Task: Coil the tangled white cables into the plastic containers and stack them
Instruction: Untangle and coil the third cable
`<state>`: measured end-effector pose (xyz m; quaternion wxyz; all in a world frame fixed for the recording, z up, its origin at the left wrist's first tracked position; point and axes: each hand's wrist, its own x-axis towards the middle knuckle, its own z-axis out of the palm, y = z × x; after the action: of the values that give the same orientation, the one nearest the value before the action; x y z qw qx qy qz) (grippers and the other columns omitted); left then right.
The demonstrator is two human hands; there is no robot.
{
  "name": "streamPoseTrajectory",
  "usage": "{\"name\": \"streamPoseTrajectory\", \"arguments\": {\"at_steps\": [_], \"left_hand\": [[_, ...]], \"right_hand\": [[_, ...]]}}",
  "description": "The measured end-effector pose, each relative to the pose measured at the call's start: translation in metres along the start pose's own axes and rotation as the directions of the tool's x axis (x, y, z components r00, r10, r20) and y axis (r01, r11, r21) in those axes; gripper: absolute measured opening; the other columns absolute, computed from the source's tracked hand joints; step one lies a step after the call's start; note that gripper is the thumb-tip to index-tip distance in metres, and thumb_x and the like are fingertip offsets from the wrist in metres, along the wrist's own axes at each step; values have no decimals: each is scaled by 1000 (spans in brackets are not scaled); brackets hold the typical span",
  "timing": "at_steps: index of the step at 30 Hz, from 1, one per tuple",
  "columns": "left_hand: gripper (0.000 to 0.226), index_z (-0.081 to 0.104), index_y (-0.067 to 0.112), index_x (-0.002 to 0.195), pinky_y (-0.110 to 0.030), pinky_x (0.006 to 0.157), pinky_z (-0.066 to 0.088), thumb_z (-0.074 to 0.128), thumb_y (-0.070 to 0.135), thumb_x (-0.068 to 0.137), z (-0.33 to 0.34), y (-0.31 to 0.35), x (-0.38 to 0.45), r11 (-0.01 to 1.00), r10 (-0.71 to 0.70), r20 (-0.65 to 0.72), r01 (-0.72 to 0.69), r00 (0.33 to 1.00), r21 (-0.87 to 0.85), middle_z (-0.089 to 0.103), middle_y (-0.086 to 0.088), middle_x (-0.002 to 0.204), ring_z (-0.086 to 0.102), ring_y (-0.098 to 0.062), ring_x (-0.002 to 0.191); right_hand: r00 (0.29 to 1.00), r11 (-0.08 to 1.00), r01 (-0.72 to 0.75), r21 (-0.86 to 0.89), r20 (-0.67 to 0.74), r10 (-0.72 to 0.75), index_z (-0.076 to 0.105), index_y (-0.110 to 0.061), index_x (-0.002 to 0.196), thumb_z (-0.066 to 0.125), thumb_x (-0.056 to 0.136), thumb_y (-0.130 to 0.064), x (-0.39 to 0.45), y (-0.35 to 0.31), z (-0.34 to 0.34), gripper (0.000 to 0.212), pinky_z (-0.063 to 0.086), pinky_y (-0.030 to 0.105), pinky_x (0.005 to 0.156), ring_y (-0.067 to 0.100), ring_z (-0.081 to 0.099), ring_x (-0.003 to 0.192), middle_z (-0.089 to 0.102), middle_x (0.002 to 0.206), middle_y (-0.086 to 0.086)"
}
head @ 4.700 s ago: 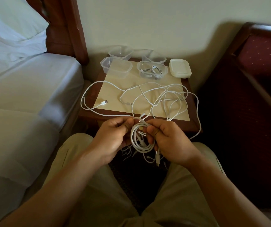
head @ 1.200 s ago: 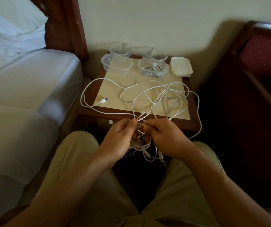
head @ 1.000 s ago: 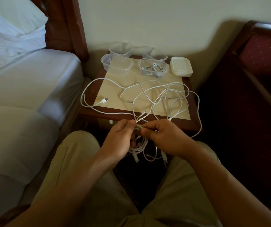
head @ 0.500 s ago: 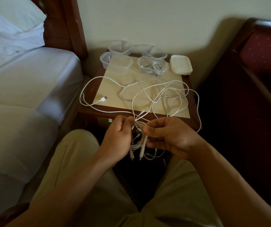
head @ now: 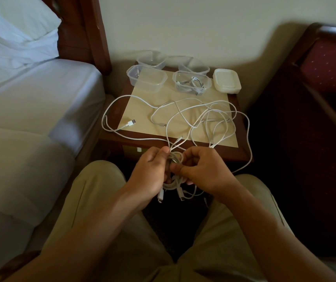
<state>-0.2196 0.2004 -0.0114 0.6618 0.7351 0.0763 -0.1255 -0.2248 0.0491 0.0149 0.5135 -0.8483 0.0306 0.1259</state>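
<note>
White cables (head: 201,119) lie tangled across a small wooden bedside table (head: 242,147), some strands hanging over its front edge. Just in front of the table, above the person's lap, the left hand (head: 150,176) and right hand (head: 201,171) sit close together, both pinching a small coil of cable (head: 176,157) between them. At the back of the table stand clear plastic tubs; one tub (head: 191,83) already holds a coiled cable. A stack of lids (head: 227,80) sits beside it.

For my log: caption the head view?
Both hands coil a cable; tangle remains on the nightstand.
</note>
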Motion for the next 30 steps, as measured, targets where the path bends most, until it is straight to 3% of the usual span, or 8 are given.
{"name": "streamPoseTrajectory", "arguments": {"at_steps": [3, 6, 8, 12, 19, 24, 27, 30], "left_hand": [[36, 65, 12, 105, -38, 76, 53, 42, 39, 108, 2, 1, -2, 999, 22, 31, -23, 999, 45, 68, -20, 99, 66, -34, 87], [34, 61, 14, 96, -30, 64, 45, 43, 40, 107, 2, 2, -4, 994, 63, 57, -68, 996, 89, 54, 7, 66, 52, -8, 62], [33, 59, 15, 91, -29, 62, 41, 43, 40, 106, 2, 2, -3, 995, 60, 56, -65, 997, 80, 48, 12, 56, 46, -3, 54], [33, 61, 13, 95, -27, 61, 43, 45, 40, 106, 2, 4, -6, 985, 95, 72, -104, 993, 136, 50, 6, 66, 50, -8, 61], [31, 59, 14, 89, -27, 65, 47, 49, 39, 104, -1, 6, -4, 974, 151, 51, -157, 987, 164, 58, -7, 78, 57, -17, 73], [33, 61, 9, 93, -10, 57, 45, 49, 38, 104, -3, 4, -3, 979, 153, 45, -158, 987, 132, 59, 3, 74, 57, -4, 69], [38, 61, 3, 97, -11, 56, 44, 49, 38, 104, -4, 1, -2, 980, 152, 58, -158, 987, 122, 58, -3, 76, 56, -12, 70], [38, 61, 4, 98, -13, 57, 45, 50, 40, 104, -5, 1, 0, 981, 156, 49, -161, 986, 109, 59, -5, 77, 56, -15, 72]], "right_hand": [[997, 982, 50, -183, -41, -58, 67, -19, 86, 83, 82, -25, 1, 2, 1, 18, 55, 22, 57, 9, 68, 63, 71, 74, 2], [994, 953, 72, -293, -57, -93, 67, -21, 84, 79, 83, -14, 1, 0, 1, 13, 41, 8, 48, -5, 57, 54, 62, 70, -8], [992, 944, 76, -322, -67, -102, 65, -19, 81, 75, 84, -10, 1, -2, 2, 13, 42, 11, 46, -1, 57, 54, 60, 70, -7], [981, 894, 78, -441, -125, -148, 56, -17, 80, 62, 87, -7, 3, 1, 11, 13, 52, 31, 53, 17, 59, 63, 60, 76, 2], [952, 775, 77, -627, -186, -245, 57, -16, 98, 57, 91, -14, 6, 2, 14, 8, 52, 40, 68, 25, 55, 82, 53, 98, 3], [993, 938, 91, -335, -44, -112, 67, -14, 82, 54, 91, -2, 12, 5, 9, 19, 45, 20, 52, 8, 56, 59, 65, 75, 1], [989, 969, 147, -197, 56, -138, 74, -18, 93, 57, 94, -2, 11, 7, 4, 24, 50, 15, 62, 0, 67, 72, 73, 82, -7], [985, 979, 170, -113, 53, -165, 74, -18, 97, 61, 95, -5, 12, 10, 2, 19, 60, 27, 75, 5, 73, 80, 76, 85, -6]]}}
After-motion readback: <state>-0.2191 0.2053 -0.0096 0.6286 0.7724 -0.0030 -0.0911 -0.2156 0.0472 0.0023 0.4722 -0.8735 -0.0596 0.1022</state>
